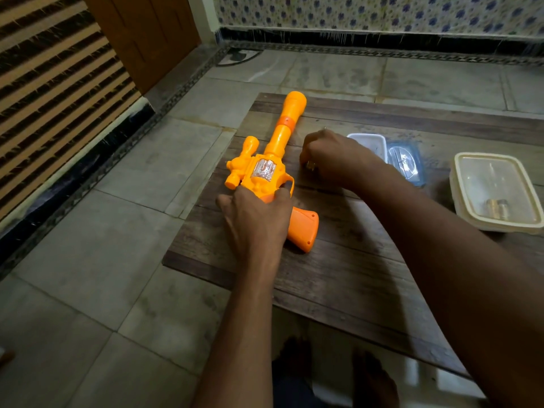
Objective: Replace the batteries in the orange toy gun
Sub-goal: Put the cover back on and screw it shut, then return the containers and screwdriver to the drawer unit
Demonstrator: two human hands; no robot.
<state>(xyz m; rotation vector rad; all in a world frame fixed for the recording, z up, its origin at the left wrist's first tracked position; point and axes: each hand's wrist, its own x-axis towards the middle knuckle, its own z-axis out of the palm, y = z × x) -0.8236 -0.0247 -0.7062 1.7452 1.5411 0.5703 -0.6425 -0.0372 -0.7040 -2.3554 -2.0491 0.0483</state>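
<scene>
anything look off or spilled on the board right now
Nothing stands out. The orange toy gun lies flat on the wooden board, gripped by the left hand. The clear tub and small tray at the right sit upright, nothing spilled.

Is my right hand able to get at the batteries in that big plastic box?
Probably not directly: the right hand has a free path to the plastic box, but its lid looks shut over the batteries.

toy gun (pixel 266 169): orange
table (pixel 338 275): dark brown wood grain
wall (pixel 382 13): white with blue flowers
floor (pixel 103 231): grey tiles
</scene>
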